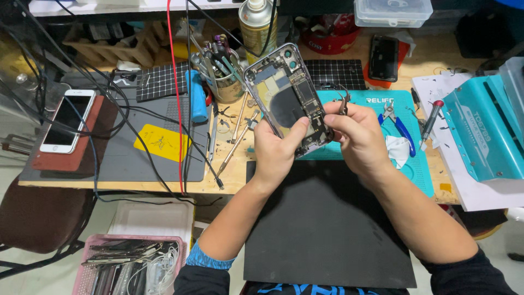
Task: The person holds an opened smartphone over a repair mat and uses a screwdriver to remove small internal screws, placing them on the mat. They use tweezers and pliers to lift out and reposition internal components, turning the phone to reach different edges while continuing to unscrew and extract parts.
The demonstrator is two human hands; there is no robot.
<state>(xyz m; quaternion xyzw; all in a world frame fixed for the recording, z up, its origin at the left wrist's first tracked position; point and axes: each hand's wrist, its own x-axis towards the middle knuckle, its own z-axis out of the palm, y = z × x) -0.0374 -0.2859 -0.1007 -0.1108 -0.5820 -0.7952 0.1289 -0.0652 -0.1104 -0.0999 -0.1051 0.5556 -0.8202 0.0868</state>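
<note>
Cluttered was the word for the pale wooden workbench [234,175] I looked down on: black cables and one red lead trailed across it from the back edge. On its left lay a grey rubber work mat [125,158] with a yellow patch, and beside that a white smartphone [69,120] rested face up on a reddish-brown block. A metal cup full of hand tools [226,76] stood near the middle, with a spray can [257,24] behind it and a clear plastic lidded box [393,12] further right. A black phone [383,57] lay flat toward the back. To the right sat a teal silicone repair mat [406,136] carrying blue-handled pliers [398,123], and beyond it a teal metal device [483,134]. A large black mat [327,229] covered the near edge, and a pink plastic basket of parts [128,265] stood on the floor below.

Over the bench, the left hand [275,150] gripped the opened phone housing with its exposed internals [289,98], tilted, thumb on its lower edge. The right hand [357,134] pinched the housing's right side and seemed also to hold fine metal tweezers [344,101], though I could not tell for certain.
</note>
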